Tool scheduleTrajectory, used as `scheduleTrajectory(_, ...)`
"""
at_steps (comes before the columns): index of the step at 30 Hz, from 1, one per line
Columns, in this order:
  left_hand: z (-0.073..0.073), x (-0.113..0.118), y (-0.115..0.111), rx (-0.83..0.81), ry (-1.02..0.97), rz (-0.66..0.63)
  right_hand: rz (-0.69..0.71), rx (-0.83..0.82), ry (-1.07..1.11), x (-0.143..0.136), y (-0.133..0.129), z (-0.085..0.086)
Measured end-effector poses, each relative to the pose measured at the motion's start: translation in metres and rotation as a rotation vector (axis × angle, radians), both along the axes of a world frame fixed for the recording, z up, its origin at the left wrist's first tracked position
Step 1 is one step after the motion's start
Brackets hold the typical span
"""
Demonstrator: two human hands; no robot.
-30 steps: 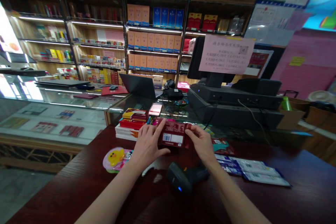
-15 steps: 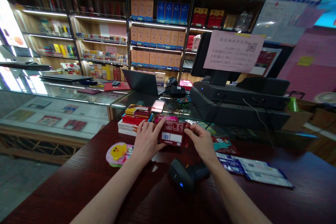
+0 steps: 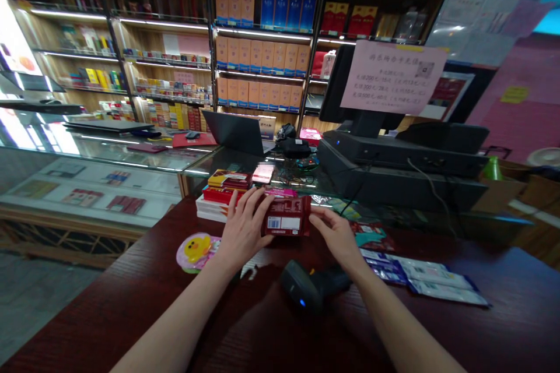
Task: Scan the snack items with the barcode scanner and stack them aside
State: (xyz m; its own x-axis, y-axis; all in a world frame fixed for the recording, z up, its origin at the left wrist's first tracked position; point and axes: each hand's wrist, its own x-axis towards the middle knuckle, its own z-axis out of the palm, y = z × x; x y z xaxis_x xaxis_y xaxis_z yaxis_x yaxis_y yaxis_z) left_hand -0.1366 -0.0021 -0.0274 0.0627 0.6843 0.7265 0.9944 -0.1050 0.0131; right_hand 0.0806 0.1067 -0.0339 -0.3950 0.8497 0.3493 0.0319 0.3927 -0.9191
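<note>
A dark red packet [image 3: 284,222] with a white barcode label faces me, behind a black barcode scanner [image 3: 301,288] that lies on the table. My left hand [image 3: 245,230] is at the packet's left end, fingers above and thumb at the lower corner, closed on it. At its right end is my right hand [image 3: 336,236], thumb and forefinger slightly apart, the tips beside the packet's edge. A stack of red, yellow and white boxes [image 3: 214,204] stands behind my left hand. Next to my left wrist lies a pink package with a yellow duck [image 3: 196,249].
Blue and white packets [image 3: 437,280] and a red and teal packet [image 3: 371,236] lie to the right. Behind are a glass counter [image 3: 205,166], a laptop [image 3: 236,133], and a monitor with a pink notice [image 3: 391,78]. A white scrap [image 3: 250,272] is near the scanner.
My right fingertips have come off the packet's right end, which now shows whole. My left hand and the packet have shifted slightly left. The view has tilted a little.
</note>
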Motion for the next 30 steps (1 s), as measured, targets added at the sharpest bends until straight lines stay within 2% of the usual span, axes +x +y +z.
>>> scheduleTrajectory(6, 0.001, -0.011, 0.001, 0.018, -0.008, 0.05, 0.029, 0.089, -0.254, 0.03, -0.006, -0.009)
scheduleTrajectory(11, -0.002, -0.023, 0.003, 0.045, 0.002, 0.089, 0.357, 0.174, -0.546, 0.069, -0.014, -0.005)
scheduleTrajectory(16, -0.003, -0.028, 0.005, 0.064, 0.006, 0.092, 0.478, 0.204, -0.83, 0.082, -0.022, -0.004)
scheduleTrajectory(21, -0.003, -0.027, 0.005, 0.092, 0.022, 0.094, 0.473, 0.301, -0.888, 0.069, -0.033, -0.001)
scheduleTrajectory(30, -0.01, -0.025, 0.006, 0.138, 0.02, 0.085, 0.338, 0.502, -0.773, 0.068, -0.035, -0.012)
